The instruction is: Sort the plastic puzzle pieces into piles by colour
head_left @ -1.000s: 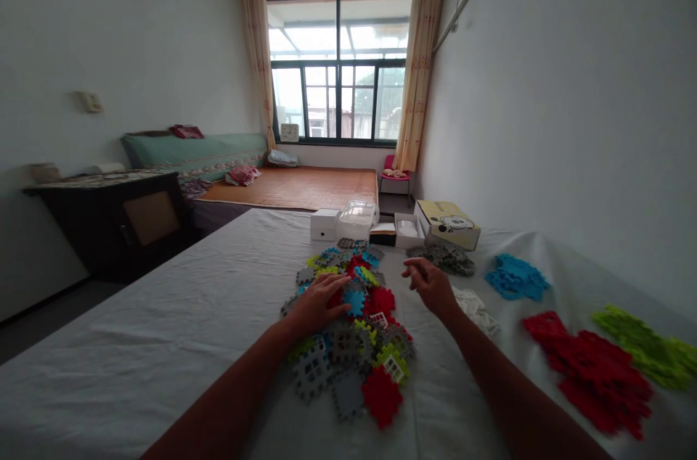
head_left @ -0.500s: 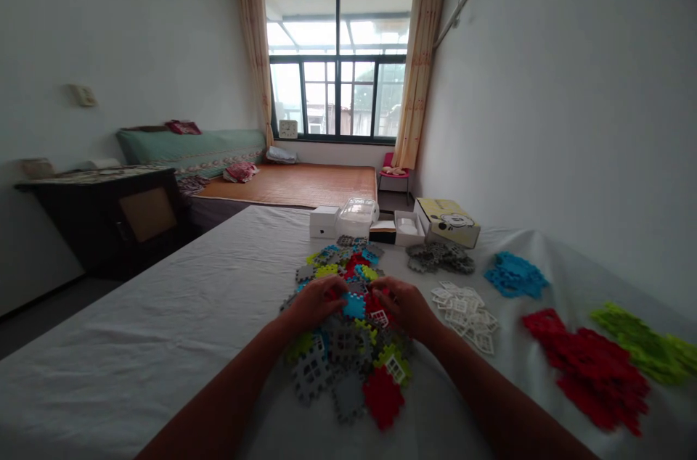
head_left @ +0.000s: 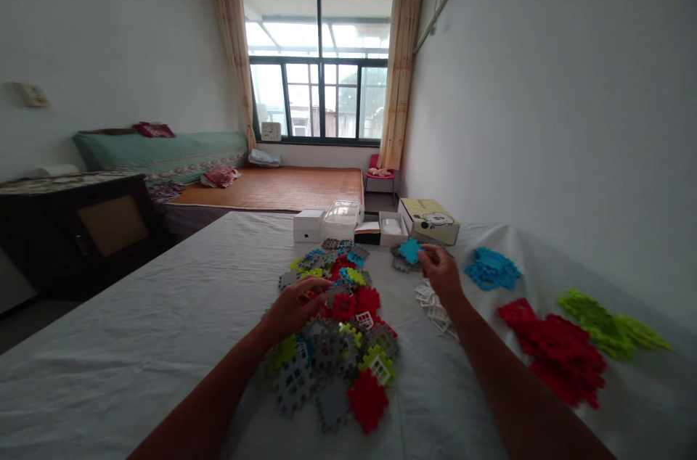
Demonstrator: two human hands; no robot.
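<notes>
Held at the fingertips of my right hand (head_left: 442, 273) is a blue interlocking plastic tile (head_left: 410, 251) with notched edges, above the grey tiles (head_left: 401, 264). My left hand (head_left: 297, 306) rests at the left side of a mixed heap of tiles, fingers spread loosely over it, with red showing under them. Within the heap are a red tile (head_left: 368, 402), a grey lattice tile (head_left: 295, 384) and a lime tile with a white window frame (head_left: 380, 367). The white window frames (head_left: 433, 304) lie partly behind my right hand and wrist.
Sorted piles of blue tiles (head_left: 493, 268), red tiles (head_left: 566, 351) and lime tiles (head_left: 602, 322) lie to the right on the grey-white cloth (head_left: 179, 329). Along the back stand a white box (head_left: 308, 226), a clear plastic container (head_left: 342, 219) and a yellow carton (head_left: 429, 220).
My right hand has moved right and away from the heap, carrying the blue tile towards the grey pile. My left hand stays over the heap. The view has turned slightly right.
</notes>
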